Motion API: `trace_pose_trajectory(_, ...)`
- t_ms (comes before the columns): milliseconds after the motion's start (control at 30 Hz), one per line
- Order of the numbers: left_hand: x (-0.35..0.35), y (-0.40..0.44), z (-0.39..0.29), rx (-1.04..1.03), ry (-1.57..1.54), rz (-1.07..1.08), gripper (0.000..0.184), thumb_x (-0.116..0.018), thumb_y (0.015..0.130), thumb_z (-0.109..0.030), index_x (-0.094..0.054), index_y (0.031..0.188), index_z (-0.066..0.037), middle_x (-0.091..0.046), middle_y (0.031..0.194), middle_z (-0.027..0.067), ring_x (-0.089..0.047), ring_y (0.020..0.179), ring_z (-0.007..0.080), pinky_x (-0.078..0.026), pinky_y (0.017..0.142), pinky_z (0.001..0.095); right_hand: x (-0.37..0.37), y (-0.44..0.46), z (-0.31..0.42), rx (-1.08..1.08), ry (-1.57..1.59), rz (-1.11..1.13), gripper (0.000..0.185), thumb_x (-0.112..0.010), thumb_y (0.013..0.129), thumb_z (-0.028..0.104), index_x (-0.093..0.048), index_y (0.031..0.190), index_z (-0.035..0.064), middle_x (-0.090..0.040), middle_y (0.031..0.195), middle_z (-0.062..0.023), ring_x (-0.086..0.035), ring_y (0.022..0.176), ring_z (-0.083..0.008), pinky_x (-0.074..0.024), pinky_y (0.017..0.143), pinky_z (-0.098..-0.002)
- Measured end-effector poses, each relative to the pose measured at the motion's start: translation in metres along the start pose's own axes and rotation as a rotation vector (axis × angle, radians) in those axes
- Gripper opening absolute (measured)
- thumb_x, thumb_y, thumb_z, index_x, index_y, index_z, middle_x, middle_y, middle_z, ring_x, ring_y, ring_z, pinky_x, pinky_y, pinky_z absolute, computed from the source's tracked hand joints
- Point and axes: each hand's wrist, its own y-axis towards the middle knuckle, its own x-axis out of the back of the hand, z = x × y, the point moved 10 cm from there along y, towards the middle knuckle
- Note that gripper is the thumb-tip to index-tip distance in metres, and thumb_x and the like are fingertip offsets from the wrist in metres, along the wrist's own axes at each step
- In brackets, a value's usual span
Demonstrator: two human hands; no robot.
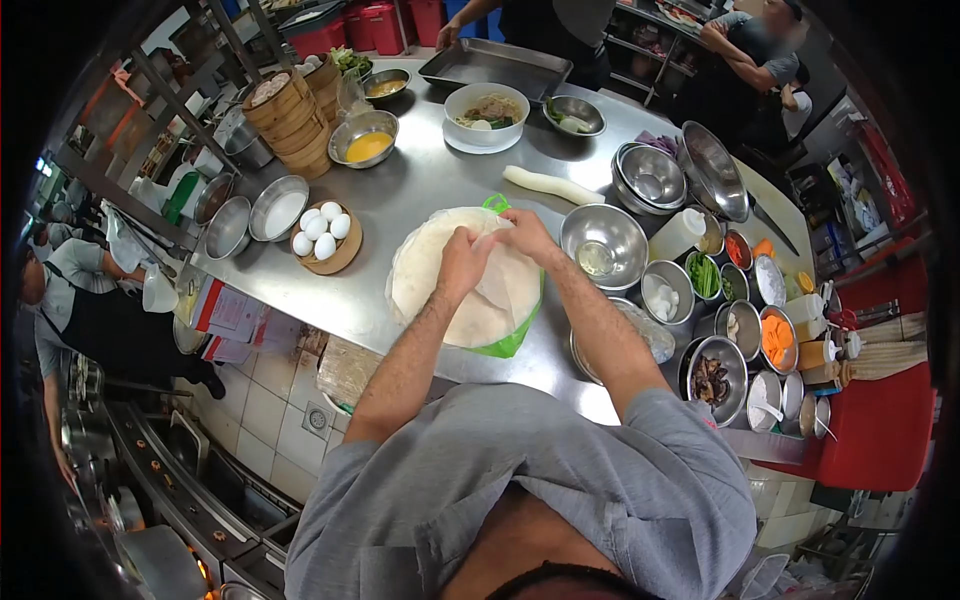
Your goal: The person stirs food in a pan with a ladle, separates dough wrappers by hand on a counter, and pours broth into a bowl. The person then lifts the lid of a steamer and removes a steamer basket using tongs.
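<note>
We pinched a thin wrapper [487, 246] with left hand [466, 262] and right hand [527, 239] fingers, close together, likely for control. Wrapper stack [425, 275] lay on green plastic [507, 344] by bench [335, 292] near edge, presumably for reach.

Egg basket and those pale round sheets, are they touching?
Apart. The head view shows a strip of bare steel table between the egg basket and the pale round sheets.
</note>
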Motion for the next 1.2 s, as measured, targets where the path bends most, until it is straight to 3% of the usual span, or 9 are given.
trace_pose_trajectory(200, -0.018, 0.020, 0.012, 0.028, 0.035, 0.184, 0.027, -0.059, 0.082, -0.024, -0.054, 0.083, 0.002, -0.062, 0.082, 0.0199, -0.061, 0.081, 0.0324, -0.047, 0.071, 0.0392, -0.003, 0.002, 0.002, 0.019, -0.036, 0.042, 0.034, -0.062, 0.068, 0.008, -0.061, 0.101, 0.0009, -0.063, 0.089, -0.0086, -0.059, 0.077, -0.0144, -0.0476, 0.070, -0.0294)
trace_pose_trajectory(300, -0.007, 0.017, 0.012, -0.072, -0.035, 0.047, 0.025, -0.058, 0.083, -0.023, -0.053, 0.083, 0.002, -0.062, 0.079, 0.0195, -0.061, 0.079, 0.0320, -0.047, 0.069, 0.0385, 0.003, 0.002, 0.018, 0.134, -0.053, -0.100, 0.038, -0.062, 0.067, 0.009, -0.060, 0.105, 0.0038, -0.063, 0.094, -0.0113, -0.059, 0.083, -0.0178, -0.0469, 0.074, -0.0299)
trace_pose_trajectory(367, -0.005, 0.012, 0.012, -0.069, -0.053, 0.027, 0.024, -0.057, 0.083, -0.022, -0.054, 0.084, 0.002, -0.062, 0.079, 0.0194, -0.062, 0.077, 0.0319, -0.047, 0.068, 0.0380, -0.001, 0.004, 0.026, 0.176, -0.138, -0.091, 0.042, -0.062, 0.065, 0.012, -0.061, 0.106, 0.0061, -0.062, 0.101, -0.0167, -0.059, 0.094, -0.0284, -0.0452, 0.084, -0.0341)
trace_pose_trajectory(533, 0.004, 0.005, 0.012, -0.026, -0.081, -0.031, 0.022, -0.055, 0.084, -0.020, -0.053, 0.086, 0.002, -0.062, 0.077, 0.0200, -0.062, 0.074, 0.0328, -0.047, 0.065, 0.0378, -0.007, 0.010, 0.030, 0.173, -0.104, -0.054, 0.043, -0.061, 0.066, 0.014, -0.061, 0.109, 0.0080, -0.062, 0.103, -0.0140, -0.059, 0.092, -0.0241, -0.0447, 0.083, -0.0319)
trace_pose_trajectory(633, -0.001, 0.005, 0.019, 0.005, -0.075, -0.021, 0.023, -0.057, 0.085, -0.022, -0.054, 0.086, 0.001, -0.061, 0.077, 0.0168, -0.060, 0.071, 0.0272, -0.046, 0.065, 0.0359, -0.009, 0.015, 0.030, 0.164, -0.114, -0.008, 0.038, -0.061, 0.067, 0.014, -0.064, 0.104, 0.0075, -0.064, 0.097, -0.0153, -0.061, 0.089, -0.0241, -0.0457, 0.082, -0.0323)
trace_pose_trajectory(733, -0.002, 0.007, 0.018, -0.024, -0.035, -0.010, 0.024, -0.056, 0.085, -0.023, -0.054, 0.087, 0.001, -0.061, 0.076, 0.0179, -0.060, 0.070, 0.0289, -0.046, 0.065, 0.0369, -0.011, 0.015, 0.033, 0.144, -0.204, 0.057, 0.032, -0.061, 0.067, 0.013, -0.067, 0.097, 0.0061, -0.066, 0.089, -0.0157, -0.063, 0.086, -0.0234, -0.0472, 0.080, -0.0321)
trace_pose_trajectory(867, -0.010, 0.012, 0.016, -0.077, 0.016, 0.122, 0.025, -0.056, 0.084, -0.024, -0.053, 0.090, 0.000, -0.061, 0.082, 0.0234, -0.060, 0.082, 0.0374, -0.048, 0.070, 0.0416, -0.021, 0.026, 0.037, 0.309, -0.343, 0.144, 0.026, -0.060, 0.068, 0.011, -0.067, 0.092, 0.0042, -0.066, 0.084, -0.0140, -0.064, 0.079, -0.0212, -0.0484, 0.076, -0.0315)
trace_pose_trajectory(1067, -0.017, 0.022, 0.013, 0.060, 0.150, 0.112, 0.039, -0.064, 0.075, -0.037, -0.055, 0.091, -0.002, -0.063, 0.088, 0.0212, -0.061, 0.087, 0.0360, -0.048, 0.075, 0.0426, -0.021, 0.013, 0.045, 0.093, -0.338, 0.214, 0.026, -0.057, 0.070, 0.012, -0.065, 0.093, 0.0013, -0.064, 0.074, -0.0139, -0.062, 0.069, -0.0176, -0.0483, 0.064, -0.0305)
trace_pose_trajectory(1200, -0.019, 0.026, 0.022, 0.031, 0.124, 0.108, 0.035, -0.063, 0.076, -0.034, -0.054, 0.088, -0.002, -0.063, 0.085, 0.0199, -0.061, 0.084, 0.0357, -0.048, 0.072, 0.0426, -0.013, 0.017, 0.044, 0.307, -0.209, 0.114, 0.031, -0.058, 0.069, 0.013, -0.065, 0.097, 0.0024, -0.064, 0.079, -0.0151, -0.062, 0.071, -0.0178, -0.0474, 0.064, -0.0298)
